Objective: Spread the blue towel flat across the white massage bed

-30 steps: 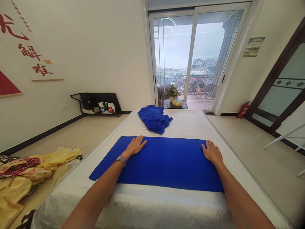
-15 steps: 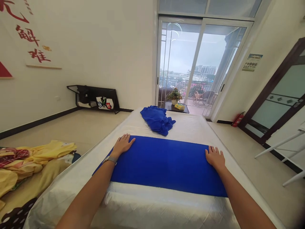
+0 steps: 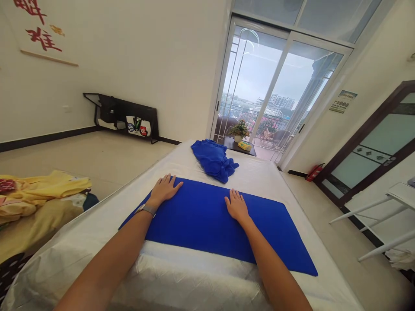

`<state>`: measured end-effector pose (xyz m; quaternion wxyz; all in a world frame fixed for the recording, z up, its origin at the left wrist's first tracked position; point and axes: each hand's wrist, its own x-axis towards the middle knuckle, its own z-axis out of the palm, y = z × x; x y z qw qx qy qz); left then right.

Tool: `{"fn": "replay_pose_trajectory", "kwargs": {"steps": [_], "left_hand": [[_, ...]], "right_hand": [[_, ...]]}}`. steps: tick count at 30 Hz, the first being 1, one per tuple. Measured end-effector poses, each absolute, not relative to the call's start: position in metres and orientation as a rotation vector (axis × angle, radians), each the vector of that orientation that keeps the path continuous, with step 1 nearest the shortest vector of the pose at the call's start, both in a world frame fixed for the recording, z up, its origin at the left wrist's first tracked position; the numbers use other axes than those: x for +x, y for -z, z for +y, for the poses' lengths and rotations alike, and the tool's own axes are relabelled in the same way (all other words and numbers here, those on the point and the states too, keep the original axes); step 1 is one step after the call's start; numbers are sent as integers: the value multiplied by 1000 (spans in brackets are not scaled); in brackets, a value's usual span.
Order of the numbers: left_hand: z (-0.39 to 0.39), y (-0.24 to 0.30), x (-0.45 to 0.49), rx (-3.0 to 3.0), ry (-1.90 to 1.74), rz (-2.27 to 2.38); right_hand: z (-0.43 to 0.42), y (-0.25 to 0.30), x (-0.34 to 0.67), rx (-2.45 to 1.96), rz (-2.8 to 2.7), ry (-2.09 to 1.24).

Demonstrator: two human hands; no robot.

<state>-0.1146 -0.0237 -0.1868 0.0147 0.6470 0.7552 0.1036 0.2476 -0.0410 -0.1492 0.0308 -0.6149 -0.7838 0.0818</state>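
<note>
Nearest you, the pale, sheeny quilted mattress [image 3: 259, 172] drops away at its near edge, and just beyond that edge lies the smooth royal-blue rectangle of fabric [image 3: 201, 216], spread flat with its long side running across the surface. Its near right corner reaches close to the mattress's right edge; whether it is one layer or several, you cannot tell from here. Your left hand [image 3: 164, 188], with a watch on a grey band [image 3: 145, 210] at the wrist, lies palm down over the fabric's far left corner, probably to anchor it there. Your right hand [image 3: 238, 206] rests palm down a little right of the middle, fingertips about at the fabric's far edge, placed as if to smooth or steady that stretch. Both hands are open, fingers extended and nothing pinched between them; how hard they press doesn't show. Off the mattress's left edge sits a loose pile of yellow fabric [image 3: 61, 185]. Farther up the surface, toward the far left corner, a crumpled bright-blue cloth [image 3: 214, 160] is heaped apart from the flat piece, which leaves your near half free of its folds. Past the far edge, a small dark table [image 3: 231, 145] holds a leafy potted plant [image 3: 240, 129] and a yellow packet [image 3: 244, 146].
</note>
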Motion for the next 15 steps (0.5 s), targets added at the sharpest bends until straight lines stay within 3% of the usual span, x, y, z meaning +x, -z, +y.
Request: {"fn": "replay_pose_trajectory", "kwargs": {"steps": [6,15], "left_hand": [[-24,186,-115,2012,-287,2353],[-22,190,-119,2049,-261,2354]], "right_hand": [[-29,162,290,-1987,-2371,-266],[-32,172,459,-2375,-2020,-170]]}}
